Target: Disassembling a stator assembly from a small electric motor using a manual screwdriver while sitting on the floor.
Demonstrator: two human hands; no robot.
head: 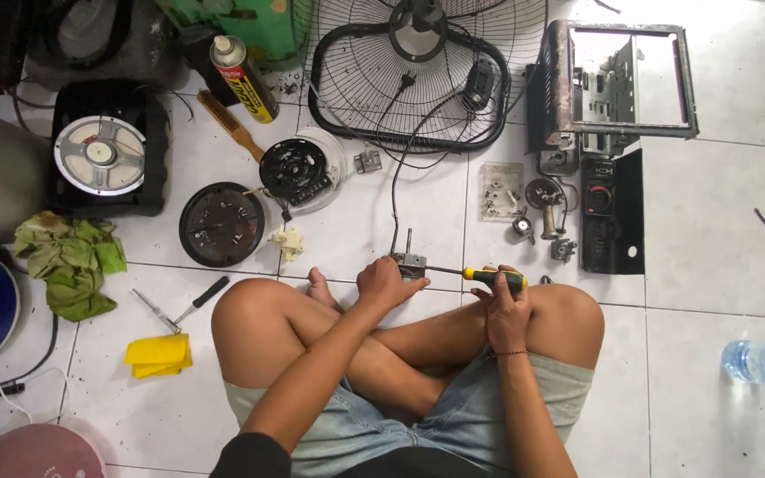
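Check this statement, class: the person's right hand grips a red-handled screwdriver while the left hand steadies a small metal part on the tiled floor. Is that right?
Not quite. In the head view the right hand grips a yellow-and-green-handled screwdriver, not a red one. The left hand does steady the small metal part.

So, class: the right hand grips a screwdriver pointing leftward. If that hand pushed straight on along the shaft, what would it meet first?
The right hand drives the screwdriver into the small metal part held by the left hand. The tip already looks in contact, though depth is unclear.
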